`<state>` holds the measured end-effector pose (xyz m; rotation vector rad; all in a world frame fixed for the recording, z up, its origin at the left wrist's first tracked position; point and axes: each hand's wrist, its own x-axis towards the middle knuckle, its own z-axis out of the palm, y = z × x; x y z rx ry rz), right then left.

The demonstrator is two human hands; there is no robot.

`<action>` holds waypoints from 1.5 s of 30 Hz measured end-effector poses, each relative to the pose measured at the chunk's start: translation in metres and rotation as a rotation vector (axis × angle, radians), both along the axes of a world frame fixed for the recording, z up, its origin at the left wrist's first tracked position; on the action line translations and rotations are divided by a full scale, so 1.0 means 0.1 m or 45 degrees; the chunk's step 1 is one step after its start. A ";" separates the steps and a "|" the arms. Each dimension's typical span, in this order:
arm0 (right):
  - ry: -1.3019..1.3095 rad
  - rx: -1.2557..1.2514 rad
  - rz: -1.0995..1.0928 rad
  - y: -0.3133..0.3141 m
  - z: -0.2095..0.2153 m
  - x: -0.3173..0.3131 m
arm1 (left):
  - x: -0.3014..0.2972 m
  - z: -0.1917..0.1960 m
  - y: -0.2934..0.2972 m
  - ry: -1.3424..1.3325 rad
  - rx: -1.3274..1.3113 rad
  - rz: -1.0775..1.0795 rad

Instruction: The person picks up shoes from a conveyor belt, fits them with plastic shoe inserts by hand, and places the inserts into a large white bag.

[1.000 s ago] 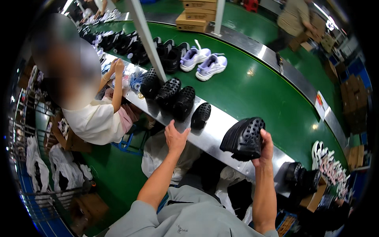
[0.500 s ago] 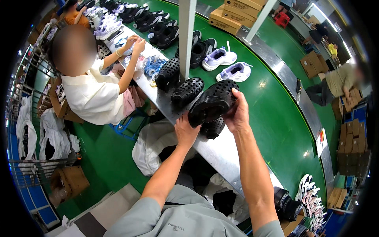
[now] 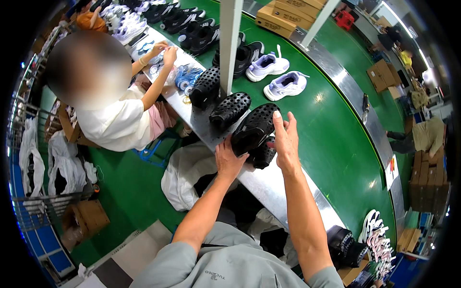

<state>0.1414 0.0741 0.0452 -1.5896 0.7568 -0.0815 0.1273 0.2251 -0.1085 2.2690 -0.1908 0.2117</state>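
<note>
A black perforated clog-like shoe (image 3: 255, 126) is tilted between my hands, over the narrow metal bench (image 3: 269, 185). My left hand (image 3: 230, 158) closes on its near, open end. At its right side is my right hand (image 3: 287, 139), fingers stretched and apart; fingertips lie against or very close to the shoe. Partly hidden beneath is another black perforated shoe (image 3: 264, 156). Two more like it, one black shoe (image 3: 230, 110) and a farther black shoe (image 3: 206, 88), stand along the bench to the left.
A white post (image 3: 227, 48) rises beside the bench. White-lilac sneakers (image 3: 285, 85) and rows of black sneakers (image 3: 204, 41) stand on the green conveyor (image 3: 331, 139). A seated co-worker (image 3: 115, 115) handles small parts at left. A white sack (image 3: 187, 177) lies below the bench.
The held shoe has turned so its perforated top shows instead of its underside. My right hand's fingers have loosened and spread. The co-worker at far right has bent lower.
</note>
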 end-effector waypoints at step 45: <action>0.252 1.222 -2.272 0.48 -5.36 -8.32 | -6.09 -3.44 -2.71 2.351 1.545 -1.681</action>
